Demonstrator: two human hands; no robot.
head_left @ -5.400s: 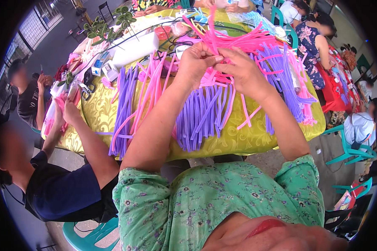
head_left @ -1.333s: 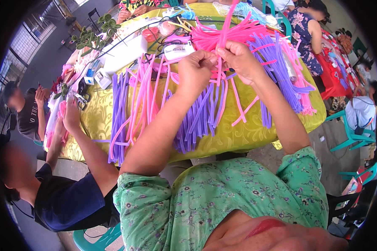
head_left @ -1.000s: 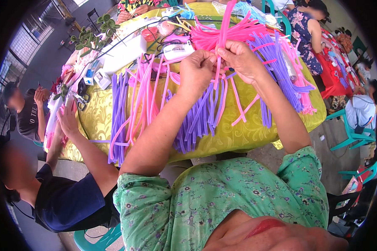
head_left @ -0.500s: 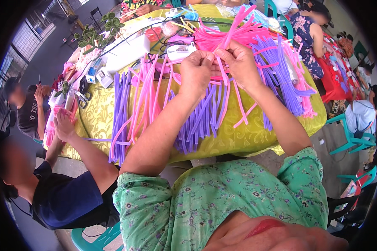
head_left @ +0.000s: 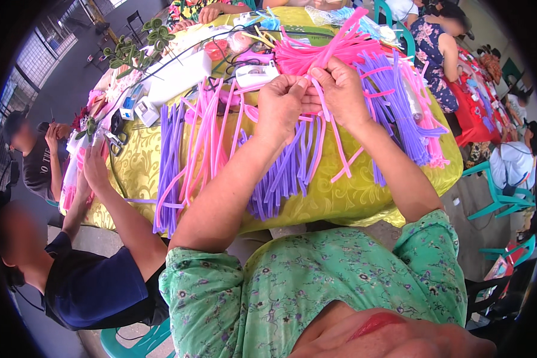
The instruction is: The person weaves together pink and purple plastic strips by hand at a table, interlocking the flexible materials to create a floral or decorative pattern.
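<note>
Above the table's near half, my left hand (head_left: 282, 107) and my right hand (head_left: 342, 92) meet, thumbs and fingertips pinched together. Between them runs a pink pipe cleaner (head_left: 323, 102), its lower end hanging down. Just beyond my fingers lies a thick bundle of hot-pink pipe cleaners (head_left: 298, 53), with some longer ones sticking up at the far right. Purple pipe cleaners (head_left: 277, 179) are spread below my left hand, and another purple bundle (head_left: 394, 113) lies right of my right hand. Loose light-pink pipe cleaners (head_left: 206, 134) lie to the left. My fingers hide the exact joining point.
A yellow patterned cloth (head_left: 340, 203) covers the table. Beyond my left hand sit a white tape dispenser (head_left: 256, 73), a white block (head_left: 182, 77) and black-handled scissors (head_left: 118, 140). A co-worker's arms (head_left: 107, 179) reach over the table's left edge. Green chairs (head_left: 498, 191) stand at right.
My hands keep their pinch in nearly the same place, with small finger shifts. The co-worker at left has raised a hand further up along the table edge.
</note>
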